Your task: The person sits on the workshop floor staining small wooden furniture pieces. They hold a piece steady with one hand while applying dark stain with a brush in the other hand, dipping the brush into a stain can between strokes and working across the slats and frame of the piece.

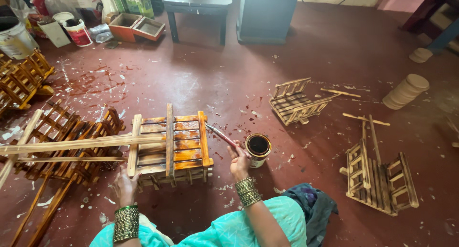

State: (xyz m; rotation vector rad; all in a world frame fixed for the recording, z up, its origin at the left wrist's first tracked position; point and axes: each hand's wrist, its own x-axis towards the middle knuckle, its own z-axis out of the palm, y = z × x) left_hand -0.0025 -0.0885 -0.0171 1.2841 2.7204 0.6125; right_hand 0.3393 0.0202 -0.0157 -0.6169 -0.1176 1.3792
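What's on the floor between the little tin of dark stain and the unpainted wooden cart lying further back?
Between the tin and the unpainted cart, the head view shows only bare red floor with pale flecks and dark drips.

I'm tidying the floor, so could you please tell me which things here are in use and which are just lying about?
In use:
- paintbrush in the right hand
- open varnish tin
- slatted wooden crate, steadied by the left hand

Lying about:
- unvarnished slatted racks
- stack of wooden discs
- paint buckets
- orange box
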